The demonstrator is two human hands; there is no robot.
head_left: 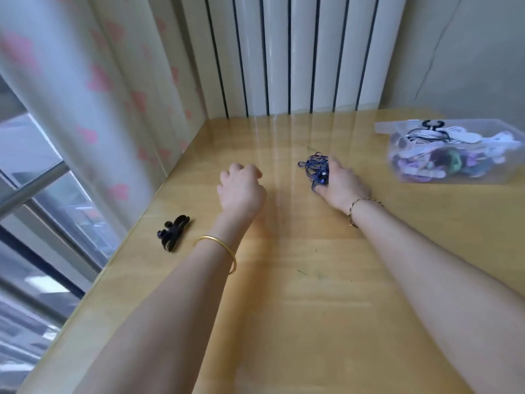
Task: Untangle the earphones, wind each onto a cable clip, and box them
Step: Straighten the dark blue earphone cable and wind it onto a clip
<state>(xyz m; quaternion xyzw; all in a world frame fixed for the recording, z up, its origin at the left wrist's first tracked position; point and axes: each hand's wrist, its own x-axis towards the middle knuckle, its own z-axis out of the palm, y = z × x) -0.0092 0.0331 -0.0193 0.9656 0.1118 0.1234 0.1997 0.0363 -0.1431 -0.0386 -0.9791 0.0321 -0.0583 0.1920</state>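
A tangled bundle of dark blue earphones (316, 169) lies on the wooden table (298, 280) near its middle. My right hand (342, 184) holds the bundle from the right, fingers curled round the cord. My left hand (241, 189) hovers to the left of the bundle with fingers loosely curled and nothing in it. A black cable clip (172, 232) lies near the table's left edge, left of my left wrist. A clear plastic box (454, 152) at the right holds several wound earphones and clips.
A white radiator (284, 52) stands behind the table. A curtain with pink shapes (85, 95) hangs at the left beside a window. The table's left edge runs diagonally past the clip.
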